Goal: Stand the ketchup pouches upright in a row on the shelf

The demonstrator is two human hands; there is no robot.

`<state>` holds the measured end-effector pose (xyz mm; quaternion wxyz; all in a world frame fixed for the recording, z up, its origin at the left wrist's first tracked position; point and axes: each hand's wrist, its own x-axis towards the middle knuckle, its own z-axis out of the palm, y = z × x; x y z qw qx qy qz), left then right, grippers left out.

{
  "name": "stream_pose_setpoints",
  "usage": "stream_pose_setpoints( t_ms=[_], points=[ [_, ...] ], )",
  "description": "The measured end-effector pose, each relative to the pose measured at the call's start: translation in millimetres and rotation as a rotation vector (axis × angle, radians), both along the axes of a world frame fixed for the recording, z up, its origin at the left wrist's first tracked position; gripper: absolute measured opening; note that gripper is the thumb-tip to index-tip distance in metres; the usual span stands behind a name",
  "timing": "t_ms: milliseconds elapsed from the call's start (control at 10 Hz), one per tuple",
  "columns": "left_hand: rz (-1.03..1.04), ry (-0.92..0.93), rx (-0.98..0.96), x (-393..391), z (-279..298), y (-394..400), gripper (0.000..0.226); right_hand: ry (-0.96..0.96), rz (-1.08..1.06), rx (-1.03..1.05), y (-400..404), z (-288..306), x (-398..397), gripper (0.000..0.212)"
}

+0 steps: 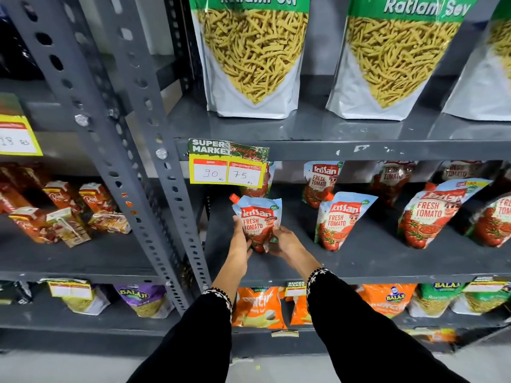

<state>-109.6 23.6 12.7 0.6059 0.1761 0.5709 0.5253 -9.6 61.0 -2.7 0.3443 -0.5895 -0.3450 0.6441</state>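
A ketchup pouch (258, 221), light blue on top and red below with an orange corner spout, stands upright at the left end of the grey middle shelf (276, 272). My left hand (241, 239) grips its lower left side and my right hand (286, 241) grips its lower right corner. Two more pouches (338, 219) (431, 217) stand to the right in the front row, with a further one (495, 222) cut off by the frame's edge. Behind them, several pouches (320, 181) stand in a back row, partly hidden under the upper shelf's lip.
A yellow price tag (228, 172) hangs from the upper shelf edge just above the held pouch. A perforated grey upright (177, 217) stands close on the left. Large snack bags (251, 56) sit on the shelf above, snack packs (257, 306) below, juice cartons (66, 214) on the left rack.
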Motion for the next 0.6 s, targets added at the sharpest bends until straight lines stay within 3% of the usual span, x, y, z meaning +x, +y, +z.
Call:
stream_pose_setpoints(
  t_ms=[500,600],
  points=[
    [-0.022,0.059,0.0,-13.7,5.8,-13.8,0.07,-0.061,0.0,0.002,-14.8,0.5,-15.1,0.036],
    [-0.02,0.091,0.011,-9.2,10.0,-21.2,0.067,-0.122,0.009,-0.034,-25.3,4.5,-6.0,0.051]
  ],
)
